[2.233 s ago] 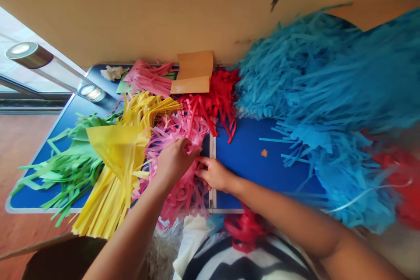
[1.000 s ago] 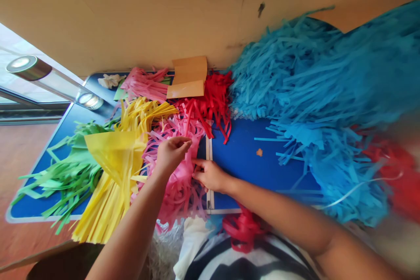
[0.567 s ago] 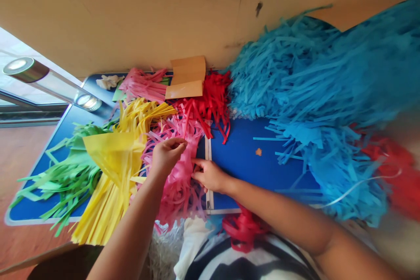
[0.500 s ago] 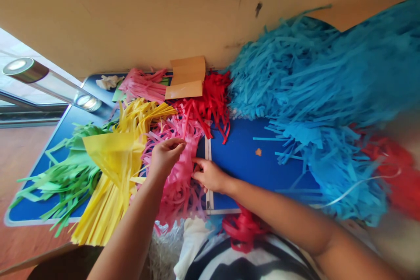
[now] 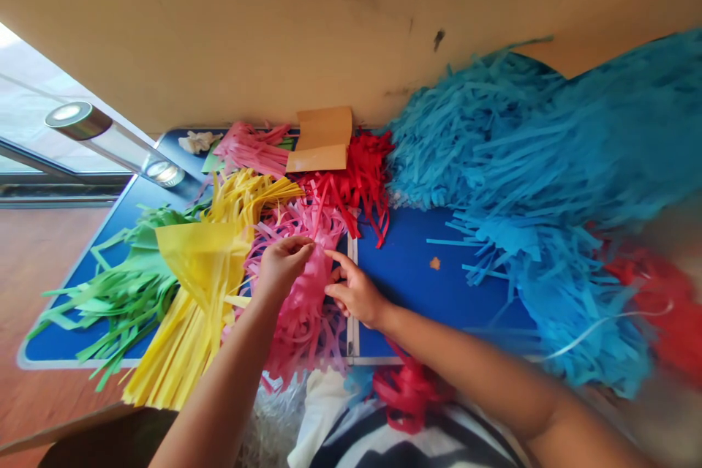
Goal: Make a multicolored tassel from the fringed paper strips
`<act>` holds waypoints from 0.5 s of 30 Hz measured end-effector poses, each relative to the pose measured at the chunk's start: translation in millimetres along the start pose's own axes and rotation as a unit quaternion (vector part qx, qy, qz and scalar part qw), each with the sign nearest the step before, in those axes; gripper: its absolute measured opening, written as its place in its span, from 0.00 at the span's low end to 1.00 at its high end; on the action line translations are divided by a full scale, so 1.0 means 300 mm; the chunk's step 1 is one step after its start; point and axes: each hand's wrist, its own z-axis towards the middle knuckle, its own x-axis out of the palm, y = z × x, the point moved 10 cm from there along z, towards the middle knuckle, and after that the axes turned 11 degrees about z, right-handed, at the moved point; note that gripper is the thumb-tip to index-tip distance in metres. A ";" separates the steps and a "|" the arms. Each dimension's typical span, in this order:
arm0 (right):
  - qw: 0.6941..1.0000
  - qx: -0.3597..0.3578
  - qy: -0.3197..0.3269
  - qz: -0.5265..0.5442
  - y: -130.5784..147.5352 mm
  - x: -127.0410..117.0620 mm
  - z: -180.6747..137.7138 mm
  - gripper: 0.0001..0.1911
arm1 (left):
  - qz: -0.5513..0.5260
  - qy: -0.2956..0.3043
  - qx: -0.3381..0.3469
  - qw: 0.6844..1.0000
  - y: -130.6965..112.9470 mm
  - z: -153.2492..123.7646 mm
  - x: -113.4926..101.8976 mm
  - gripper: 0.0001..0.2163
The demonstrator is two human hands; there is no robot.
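1. Fingers of the right hand (image 5: pixel 356 294) had given up their earlier pinch by the desk (image 5: pixel 417 274) seam. The index now stretched toward 11 o'clock, the others loosely curled.
2. Left hand (image 5: pixel 281 269) kept its fingertips pressed together on one strip of the pink paper fringe (image 5: pixel 305 311), which lay on the desk beneath both hands.
3. Yellow fringe (image 5: pixel 200 270) at 9 o'clock, red strips (image 5: pixel 359 183) at 12 and the blue fringe heap (image 5: pixel 548 183) at 2 crowded the pink bundle, their ends overlapping it.
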 end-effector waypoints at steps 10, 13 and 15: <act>1.000 0.017 -0.019 -0.014 -0.026 -0.002 0.026 0.31 | -0.003 0.003 0.024 1.000 0.015 0.011 0.007 0.14; 0.999 -0.003 -0.035 0.009 -0.005 -0.008 0.019 0.33 | 0.000 -0.001 0.030 1.000 0.020 0.012 0.001 0.14; 0.999 -0.001 -0.029 0.023 0.001 -0.002 0.016 0.34 | 0.006 -0.002 0.033 0.999 0.021 0.013 -0.004 0.14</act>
